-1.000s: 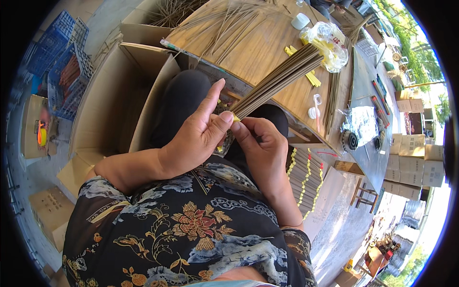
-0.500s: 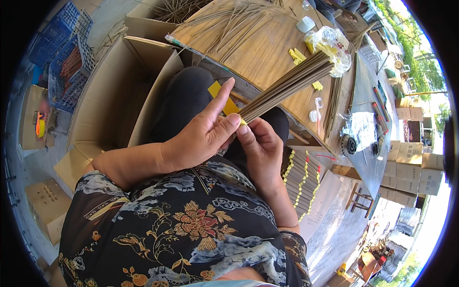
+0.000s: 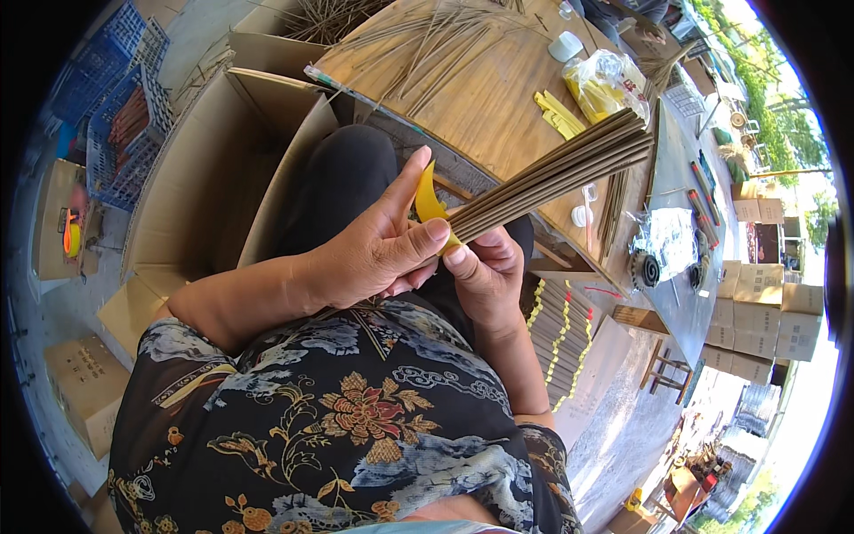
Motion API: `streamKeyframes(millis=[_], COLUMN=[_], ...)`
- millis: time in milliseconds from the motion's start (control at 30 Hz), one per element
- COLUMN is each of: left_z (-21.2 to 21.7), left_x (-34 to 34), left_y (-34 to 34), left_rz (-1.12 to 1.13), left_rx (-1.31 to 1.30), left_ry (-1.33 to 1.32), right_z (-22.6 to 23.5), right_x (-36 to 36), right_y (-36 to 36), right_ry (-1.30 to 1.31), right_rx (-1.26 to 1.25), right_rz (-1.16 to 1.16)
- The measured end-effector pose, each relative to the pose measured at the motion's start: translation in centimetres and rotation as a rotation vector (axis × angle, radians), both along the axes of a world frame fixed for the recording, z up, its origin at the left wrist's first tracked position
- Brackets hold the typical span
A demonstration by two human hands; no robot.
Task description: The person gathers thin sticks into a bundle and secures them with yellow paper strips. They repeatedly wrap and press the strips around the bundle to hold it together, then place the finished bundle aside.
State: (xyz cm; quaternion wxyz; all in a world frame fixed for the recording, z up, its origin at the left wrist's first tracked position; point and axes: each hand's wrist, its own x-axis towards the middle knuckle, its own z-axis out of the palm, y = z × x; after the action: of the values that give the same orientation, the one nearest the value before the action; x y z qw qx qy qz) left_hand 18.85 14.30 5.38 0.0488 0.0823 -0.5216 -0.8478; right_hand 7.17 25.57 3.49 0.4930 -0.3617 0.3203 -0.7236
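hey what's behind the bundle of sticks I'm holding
Behind the bundle you can see the wooden table, plus yellow strips and a plastic bag near the sticks' upper edge. Anything directly under the sticks is covered.

Black floral top (image 3: pixel 369 418) — sheer dark sleeves (image 3: pixel 160 378) — black trousers (image 3: pixel 347 178)

The left hand (image 3: pixel 374 254) points its index finger (image 3: pixel 409 182) up, thumb (image 3: pixel 422 238) beside the right hand (image 3: pixel 489 280), whose fingers (image 3: pixel 503 249) curl; left forearm (image 3: pixel 236 295) slants, right forearm (image 3: pixel 516 369) rises steeply.
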Motion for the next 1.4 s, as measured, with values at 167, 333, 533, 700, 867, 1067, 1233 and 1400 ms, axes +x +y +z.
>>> streamKeyframes(millis=[167,333,533,700,867,1067,1233,1400], left_z=[-0.2,-0.2,-0.6,0.1,-0.3,-0.5,-1.0,-0.3], left_x=[0.0,-0.4,-0.3,-0.3,-0.3,-0.2,0.1,0.5], left_y=[0.3,-0.3,-0.4,-0.1,-0.4,-0.1,-0.1,0.1], left_rz=[-0.003,-0.147,-0.220,-0.178,-0.127,-0.063,-0.014,0.006], left_rx=[0.018,0.134,0.243,0.234,0.135,-0.045,-0.340,-0.522], left_ry=[-0.077,-0.055,-0.140,-0.154,-0.153,-0.186,-0.170,-0.159], right_z=[-0.8,-1.5,-1.2,-1.1,1.4,3.4,3.0,3.0], right_x=[-1.6,-3.2,-3.2,-2.5,-1.9,-1.3,-1.2,-0.6], right_y=[-0.4,-1.0,-1.3,-0.7,0.4,0.7,0.5,0.3], right_ry=[0.113,0.535,0.307,0.215,0.236,0.218,0.229,0.175], right_rx=[-0.122,-0.139,-0.081,-0.031,0.203,0.428,0.455,0.434], right_rz=[0.069,-0.143,-0.049,-0.010,-0.118,-0.171,-0.193,-0.249])
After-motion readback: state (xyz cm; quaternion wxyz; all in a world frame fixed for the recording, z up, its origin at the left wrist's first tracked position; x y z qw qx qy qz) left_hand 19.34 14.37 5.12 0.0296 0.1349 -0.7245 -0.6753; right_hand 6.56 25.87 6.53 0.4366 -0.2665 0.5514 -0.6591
